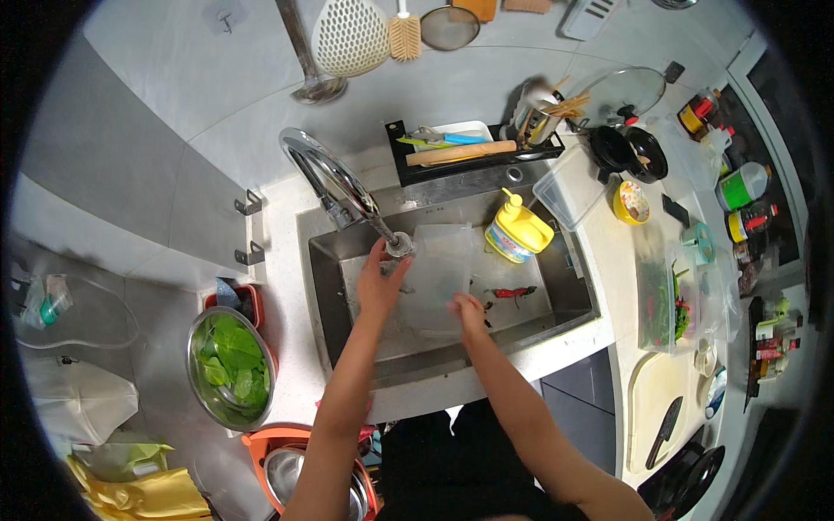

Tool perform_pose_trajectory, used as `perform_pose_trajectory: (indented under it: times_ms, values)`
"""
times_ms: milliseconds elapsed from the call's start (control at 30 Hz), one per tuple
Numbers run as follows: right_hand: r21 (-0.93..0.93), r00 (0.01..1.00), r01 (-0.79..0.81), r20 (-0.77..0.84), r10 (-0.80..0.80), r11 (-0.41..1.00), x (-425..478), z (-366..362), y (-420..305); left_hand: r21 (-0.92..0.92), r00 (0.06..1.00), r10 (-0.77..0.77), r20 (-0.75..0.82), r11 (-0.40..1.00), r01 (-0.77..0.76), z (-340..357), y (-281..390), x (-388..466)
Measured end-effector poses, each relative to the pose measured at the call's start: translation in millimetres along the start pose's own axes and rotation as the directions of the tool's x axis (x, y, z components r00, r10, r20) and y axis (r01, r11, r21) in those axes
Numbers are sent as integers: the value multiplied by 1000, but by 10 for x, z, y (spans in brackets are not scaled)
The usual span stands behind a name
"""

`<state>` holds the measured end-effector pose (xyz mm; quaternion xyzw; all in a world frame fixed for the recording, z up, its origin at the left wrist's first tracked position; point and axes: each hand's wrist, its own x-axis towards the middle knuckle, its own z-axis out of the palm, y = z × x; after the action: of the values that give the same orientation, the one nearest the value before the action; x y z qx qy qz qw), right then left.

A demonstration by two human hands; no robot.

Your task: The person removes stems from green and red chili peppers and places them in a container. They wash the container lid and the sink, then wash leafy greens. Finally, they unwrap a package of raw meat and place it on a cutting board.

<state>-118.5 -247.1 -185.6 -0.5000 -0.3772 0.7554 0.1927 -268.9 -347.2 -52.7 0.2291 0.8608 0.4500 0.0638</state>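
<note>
My left hand (379, 286) is up at the chrome tap, thumb and fingers around the spray head (399, 245) at the end of its spout. A translucent rectangular plastic container (443, 280) is held over the sink by my right hand (468, 312), which grips its near right edge. Below is a stainless steel sink (391, 348). On the sink floor, right of the container, lies a red chili pepper (513, 292) near a few dark scraps. Behind it stands a yellow pump bottle of detergent (519, 228).
Left of the sink, a steel bowl (195, 378) holds green leaves. A clear lid (570, 189) lies at the sink's right rim. Farther right are a plastic box (655, 312) of vegetables and a cutting board (651, 391) bearing a knife (666, 430). A black rack (407, 172) stands behind.
</note>
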Motion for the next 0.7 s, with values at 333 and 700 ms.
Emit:
perform_pose_trajectory:
  times_ms: [333,700]
  values:
    - [111,918,-392,115,380,913,250,421,-271,-61,992,-46,114,997,53,48,290,-247]
    - [-918,901,394,378,-211,38,-166,253,-373,-309,975,-18,221,947,88,-12,270,-48]
